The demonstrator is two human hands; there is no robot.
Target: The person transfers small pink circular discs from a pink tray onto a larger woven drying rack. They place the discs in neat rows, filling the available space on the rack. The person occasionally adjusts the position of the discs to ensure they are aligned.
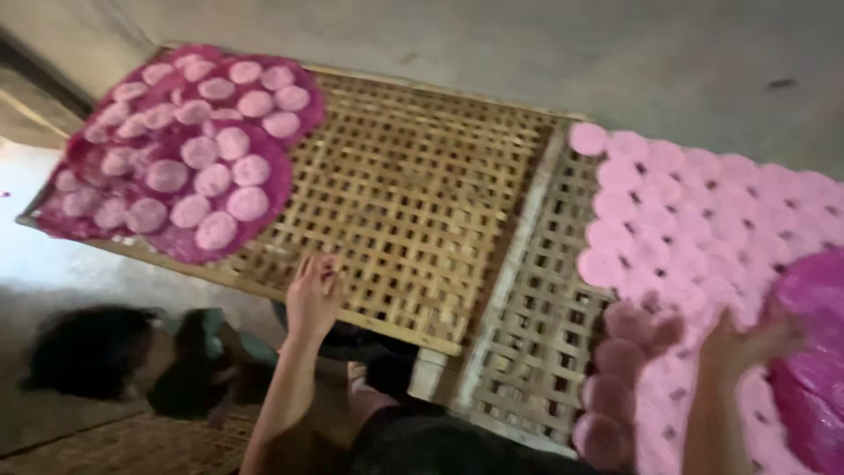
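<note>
My left hand (314, 295) lies on the front edge of a woven bamboo lattice tray (413, 202), fingers curled over the rim. My right hand (747, 339) grips the edge of a magenta plastic sheet (813, 369) at the far right. Under it, several pale pink round discs (677, 220) lie in rows on a second lattice tray (536, 299). At the left end of the first tray, more magenta sheets (176, 149) carry several pale pink discs (215, 180). The picture is blurred by motion.
Another person's dark-haired head (88, 352) is low at the bottom left, beside my left arm. A grey concrete floor (615, 53) lies beyond the trays. A woven mat (132, 444) shows at the bottom left corner.
</note>
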